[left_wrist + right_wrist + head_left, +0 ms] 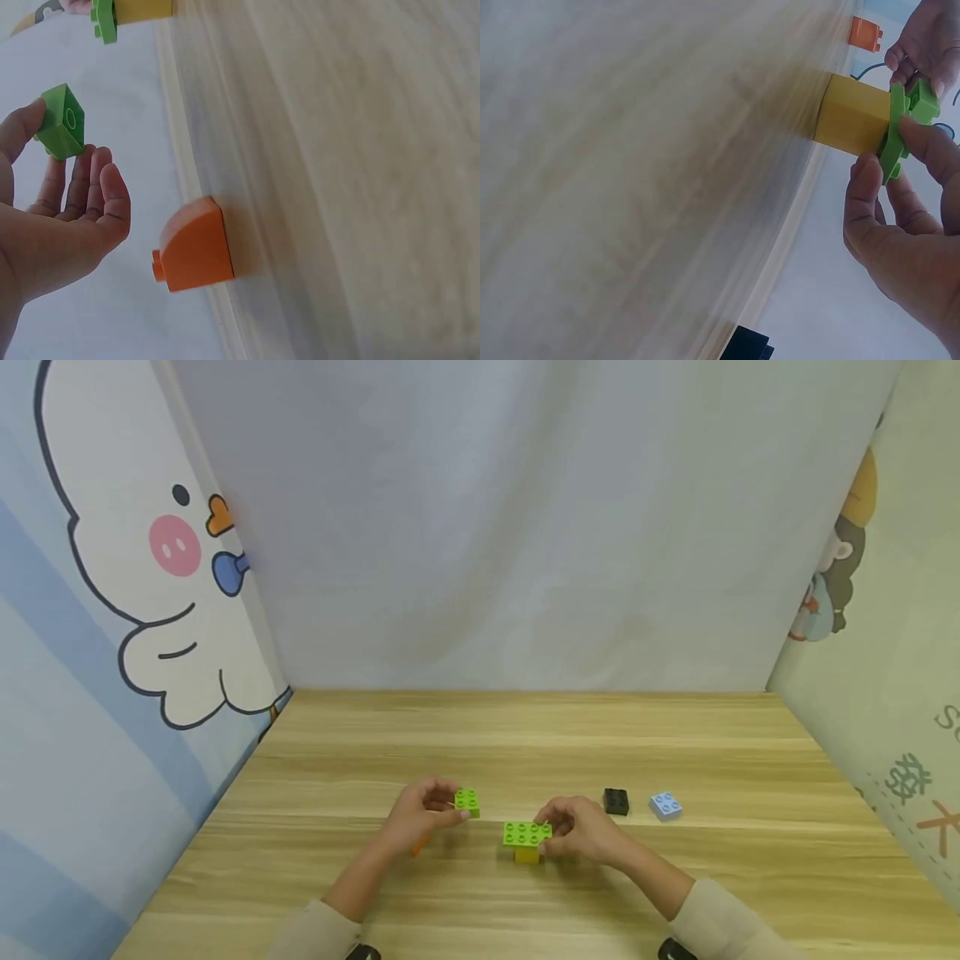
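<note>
Between thumb and fingers, my left hand (417, 814) pinches a small green toy building brick (467, 803), raised off the table; its hollow underside shows in the left wrist view. My right hand (583, 831) grips the right end of a flat green studded plate (522, 834). That plate lies on top of a yellow block (852, 114), which stands on the table. An orange brick (196, 251) with one rounded side sits below my left hand, mostly covered by it in the head view.
A black brick (616, 802) and a light blue brick (666, 806) lie to the right of my right hand. The wooden table (337, 735) meets a grey cloth (517, 543) at the back, and printed panels stand at both sides.
</note>
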The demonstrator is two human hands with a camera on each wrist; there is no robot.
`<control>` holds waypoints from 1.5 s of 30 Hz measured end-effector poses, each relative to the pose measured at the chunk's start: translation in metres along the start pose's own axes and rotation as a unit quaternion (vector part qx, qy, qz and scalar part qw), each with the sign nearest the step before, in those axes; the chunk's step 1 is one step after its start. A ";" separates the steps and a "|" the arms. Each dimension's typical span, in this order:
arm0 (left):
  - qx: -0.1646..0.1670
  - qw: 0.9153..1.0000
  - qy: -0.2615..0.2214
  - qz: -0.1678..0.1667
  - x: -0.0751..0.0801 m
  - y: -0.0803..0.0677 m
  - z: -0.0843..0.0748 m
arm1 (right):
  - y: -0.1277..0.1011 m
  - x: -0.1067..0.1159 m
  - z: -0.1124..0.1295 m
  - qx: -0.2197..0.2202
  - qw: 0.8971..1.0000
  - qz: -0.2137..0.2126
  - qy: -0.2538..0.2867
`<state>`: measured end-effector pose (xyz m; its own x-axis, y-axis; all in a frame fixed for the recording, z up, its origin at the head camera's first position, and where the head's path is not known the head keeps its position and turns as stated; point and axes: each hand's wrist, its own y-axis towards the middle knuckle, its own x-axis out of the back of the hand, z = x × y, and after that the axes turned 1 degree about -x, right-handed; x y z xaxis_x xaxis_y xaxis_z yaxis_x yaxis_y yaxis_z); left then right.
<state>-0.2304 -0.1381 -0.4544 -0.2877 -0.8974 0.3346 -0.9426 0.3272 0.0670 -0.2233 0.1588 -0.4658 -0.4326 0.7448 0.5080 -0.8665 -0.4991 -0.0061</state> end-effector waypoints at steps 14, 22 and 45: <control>0.028 0.999 -0.028 0.006 -0.030 0.001 -0.006 | -0.002 0.000 0.002 -0.004 1.000 0.000 0.002; 0.027 0.999 -0.037 0.015 -0.040 0.003 -0.010 | 0.000 0.001 0.001 -0.009 1.000 0.002 0.015; 0.031 0.998 -0.042 0.031 -0.055 0.001 -0.019 | -0.001 -0.002 0.006 -0.018 1.000 -0.008 0.017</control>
<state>-0.2124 -0.0823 -0.4545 -0.3563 -0.8984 0.2569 -0.9306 0.3659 -0.0109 -0.2200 0.1553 -0.4619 -0.4258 0.7674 0.4793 -0.8819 -0.4705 -0.0302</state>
